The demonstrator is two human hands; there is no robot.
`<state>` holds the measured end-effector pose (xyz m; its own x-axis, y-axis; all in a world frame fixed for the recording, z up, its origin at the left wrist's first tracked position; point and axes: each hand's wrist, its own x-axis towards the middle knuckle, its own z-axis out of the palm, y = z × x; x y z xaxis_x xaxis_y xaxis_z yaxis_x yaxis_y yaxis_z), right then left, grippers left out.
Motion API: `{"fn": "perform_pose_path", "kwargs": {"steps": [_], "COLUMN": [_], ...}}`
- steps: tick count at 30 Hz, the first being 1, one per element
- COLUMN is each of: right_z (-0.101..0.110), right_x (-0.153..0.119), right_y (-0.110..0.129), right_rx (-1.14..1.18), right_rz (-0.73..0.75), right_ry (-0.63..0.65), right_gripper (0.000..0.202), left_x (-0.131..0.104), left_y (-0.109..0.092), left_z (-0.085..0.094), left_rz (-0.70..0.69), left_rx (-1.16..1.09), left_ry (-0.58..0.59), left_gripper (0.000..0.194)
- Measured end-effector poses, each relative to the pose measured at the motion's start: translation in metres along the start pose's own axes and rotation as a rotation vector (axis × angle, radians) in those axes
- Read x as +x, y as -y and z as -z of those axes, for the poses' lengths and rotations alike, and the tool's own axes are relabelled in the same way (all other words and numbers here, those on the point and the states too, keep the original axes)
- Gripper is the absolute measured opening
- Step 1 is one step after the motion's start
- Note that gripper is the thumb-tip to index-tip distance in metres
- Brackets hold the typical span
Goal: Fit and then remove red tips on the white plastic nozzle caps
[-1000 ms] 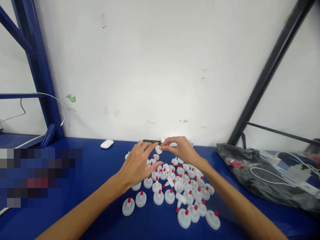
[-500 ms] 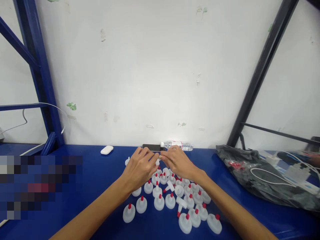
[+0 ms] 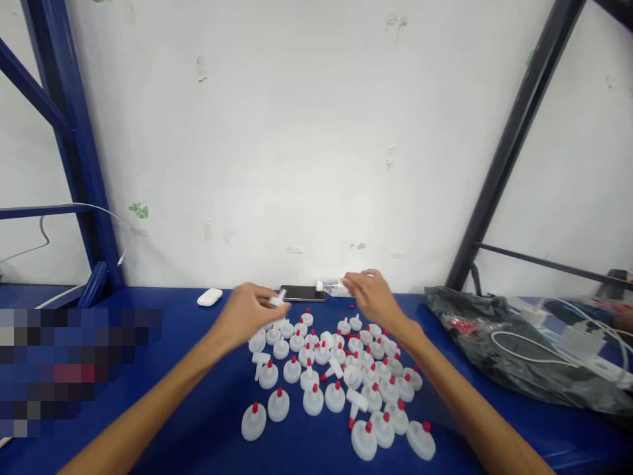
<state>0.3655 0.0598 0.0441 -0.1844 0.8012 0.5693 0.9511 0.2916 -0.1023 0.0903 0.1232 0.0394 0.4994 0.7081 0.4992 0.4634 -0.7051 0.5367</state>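
My left hand (image 3: 250,309) is closed in a pinch on a white nozzle cap (image 3: 279,299), whose bare spout points up with no red tip on it. To the right, my right hand (image 3: 370,295) hovers above the table with its fingers bent downward and slightly apart, and nothing shows in them. A tiny red tip (image 3: 351,306) is just below it; I cannot tell whether it lies on the table. Between my forearms, many white nozzle caps with red tips (image 3: 313,400) stand on the blue table. Some caps, such as one bare nozzle cap (image 3: 355,322), have no tip; a few lie on their sides.
Against the wall lie a dark phone (image 3: 302,294) and a clear water bottle (image 3: 334,287), partly hidden by my right hand. A white earbud case (image 3: 210,297) is at the left. Grey plastic bag (image 3: 475,343), cables and a power strip occupy the right side.
My hands have drawn apart from where they met at the middle. The left moved left with the nozzle cap, the right moved right and up. A red tip now shows below the right hand.
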Motion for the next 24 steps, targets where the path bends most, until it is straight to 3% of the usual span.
{"fn": "perform_pose_path", "kwargs": {"steps": [4, 8, 10, 14, 19, 24], "right_z": [0.007, 0.007, 0.008, 0.005, -0.015, -0.039], "right_x": [-0.001, -0.007, -0.01, -0.011, -0.006, 0.013], "right_y": [-0.025, -0.02, -0.018, -0.015, -0.002, 0.008], "right_rx": [0.061, 0.154, 0.173, 0.143, 0.124, 0.144], "right_rz": [0.003, 0.103, 0.123, 0.102, 0.124, 0.236], "right_ry": [0.148, 0.352, 0.412, 0.361, 0.212, 0.305], "right_gripper": [0.041, 0.023, 0.026, 0.044, 0.036, 0.034], "left_x": [0.01, 0.01, 0.007, 0.001, -0.003, -0.002], "left_y": [0.027, 0.028, 0.025, 0.021, 0.02, 0.022], "left_z": [0.015, 0.002, -0.005, -0.008, -0.007, -0.009], "left_rz": [0.116, 0.088, 0.062, -0.018, -0.063, -0.062], "left_rx": [-0.068, -0.046, -0.045, -0.075, -0.108, -0.07], "left_ry": [-0.095, -0.062, -0.022, 0.105, 0.195, 0.258], "left_gripper": [0.04, 0.034, 0.03, 0.022, 0.016, 0.015]}}
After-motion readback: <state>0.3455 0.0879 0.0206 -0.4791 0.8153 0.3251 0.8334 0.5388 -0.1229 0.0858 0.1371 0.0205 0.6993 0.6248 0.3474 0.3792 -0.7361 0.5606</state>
